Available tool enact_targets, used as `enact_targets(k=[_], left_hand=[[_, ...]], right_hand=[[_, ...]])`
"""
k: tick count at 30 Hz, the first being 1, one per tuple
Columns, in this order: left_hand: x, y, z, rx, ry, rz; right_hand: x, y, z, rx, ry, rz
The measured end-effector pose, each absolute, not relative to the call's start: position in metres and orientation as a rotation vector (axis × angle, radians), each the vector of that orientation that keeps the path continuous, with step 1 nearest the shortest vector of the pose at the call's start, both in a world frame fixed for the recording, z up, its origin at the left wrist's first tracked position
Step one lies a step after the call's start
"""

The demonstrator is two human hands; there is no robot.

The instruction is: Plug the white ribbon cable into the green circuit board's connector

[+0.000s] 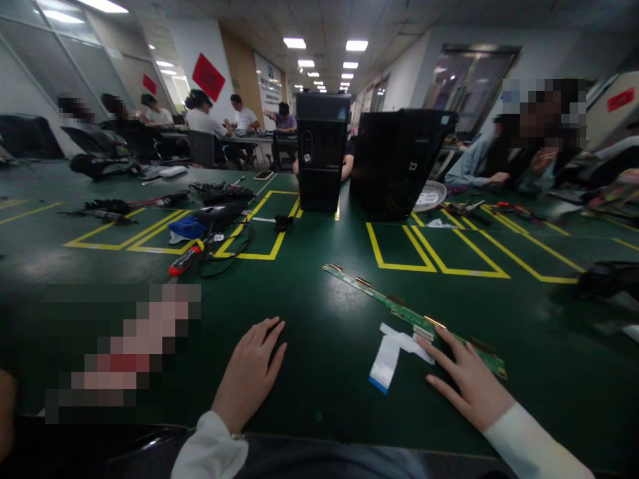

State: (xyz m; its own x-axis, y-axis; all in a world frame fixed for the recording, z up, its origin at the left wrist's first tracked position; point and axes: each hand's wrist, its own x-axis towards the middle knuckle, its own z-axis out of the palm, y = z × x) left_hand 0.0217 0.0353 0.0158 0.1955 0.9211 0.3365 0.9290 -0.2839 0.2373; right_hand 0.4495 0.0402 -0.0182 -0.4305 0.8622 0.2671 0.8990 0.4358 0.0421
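Evidently we are handling the long, narrow green circuit board [407, 315] lying on the dark green table [319, 362]: our right hand [469, 384] spreads ungripping fingers over it, beside the white flat ribbon cable [387, 359]. Our left hand [252, 372] is relaxed, empty. Any lift calls for gentle edge support.

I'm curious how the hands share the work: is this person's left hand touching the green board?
No, the left hand is over the table, apart from the green board, while the right hand is at it.
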Motion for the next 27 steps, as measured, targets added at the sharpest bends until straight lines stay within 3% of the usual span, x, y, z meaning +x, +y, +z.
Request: enact_targets(k=[15, 27], left_hand=[[0.020, 0.036, 0.015, -2.418, -1.881, -0.634], [0.018, 0.036, 0.012, -2.423, -1.860, -0.592]], right_hand=[[0.561, 0.007, -0.043, -2.240, -2.072, -0.417], [0.600, 0.039, -0.010, -2.639, -1.599, -0.127]])
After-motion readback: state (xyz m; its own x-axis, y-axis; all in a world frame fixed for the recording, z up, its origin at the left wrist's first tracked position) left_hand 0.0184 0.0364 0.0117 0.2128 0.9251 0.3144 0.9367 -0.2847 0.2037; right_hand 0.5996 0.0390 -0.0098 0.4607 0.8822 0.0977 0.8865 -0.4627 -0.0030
